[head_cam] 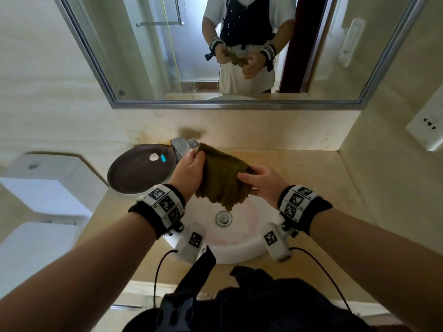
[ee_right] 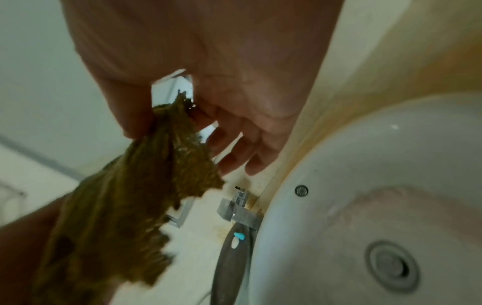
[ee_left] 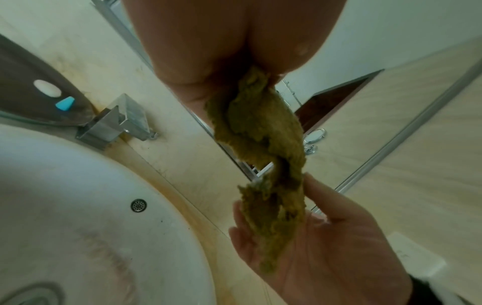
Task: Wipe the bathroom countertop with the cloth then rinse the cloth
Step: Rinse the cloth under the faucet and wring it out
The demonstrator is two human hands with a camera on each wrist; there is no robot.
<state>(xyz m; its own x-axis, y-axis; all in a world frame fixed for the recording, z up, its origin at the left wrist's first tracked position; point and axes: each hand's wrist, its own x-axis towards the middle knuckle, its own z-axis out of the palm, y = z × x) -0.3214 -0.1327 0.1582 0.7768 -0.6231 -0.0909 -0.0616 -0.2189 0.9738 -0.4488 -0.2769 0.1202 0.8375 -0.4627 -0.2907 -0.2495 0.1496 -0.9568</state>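
Both hands hold an olive-brown cloth (head_cam: 220, 180) in the air above the white basin (head_cam: 242, 252). My left hand (head_cam: 197, 157) grips the cloth's upper corner close to the chrome faucet (head_cam: 181, 146). My right hand (head_cam: 245, 176) pinches the opposite edge between thumb and fingers. The left wrist view has the cloth (ee_left: 263, 128) twisted and hanging from the left palm to the right hand (ee_left: 326, 247). From the right wrist, the cloth (ee_right: 117, 206) hangs from thumb and forefinger, with the other fingers (ee_right: 250, 161) loosely extended. No water runs from the faucet (ee_right: 237, 210).
A dark oval dish (head_cam: 139, 168) with a white soap and a small blue piece sits left of the faucet. The beige countertop (head_cam: 311, 178) extends right to the wall. A mirror (head_cam: 239, 44) hangs behind, a white toilet (head_cam: 36, 188) stands left, and the drain (head_cam: 223, 218) lies below the cloth.
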